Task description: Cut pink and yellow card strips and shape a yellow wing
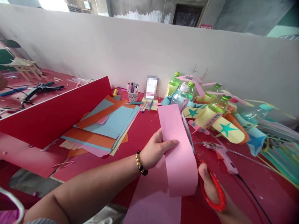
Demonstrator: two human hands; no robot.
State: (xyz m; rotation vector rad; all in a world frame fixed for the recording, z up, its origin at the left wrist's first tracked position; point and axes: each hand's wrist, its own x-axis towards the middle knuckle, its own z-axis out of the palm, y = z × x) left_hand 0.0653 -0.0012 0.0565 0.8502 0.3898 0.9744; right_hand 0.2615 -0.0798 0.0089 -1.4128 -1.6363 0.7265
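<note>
Gripping, left hand (153, 151): one pink paper strip (178, 161), curled at its near end, held over the red worktop (144, 127) to the left of the glue gun (221, 154). Gripping, right hand (210, 185): one pair of red-handled scissors (221, 196), near side of the glue gun, blades by the strip's right edge. Stacked coloured paper (105, 121), far left of the glue gun; decorated plastic bottles (207, 116), just beyond it

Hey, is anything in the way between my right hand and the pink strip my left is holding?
Only the scissors in your right hand, their blades by the right edge of the pink strip. Nothing else visible: your left hand grips left of the blades, and the glue gun lies off to the right.
</note>
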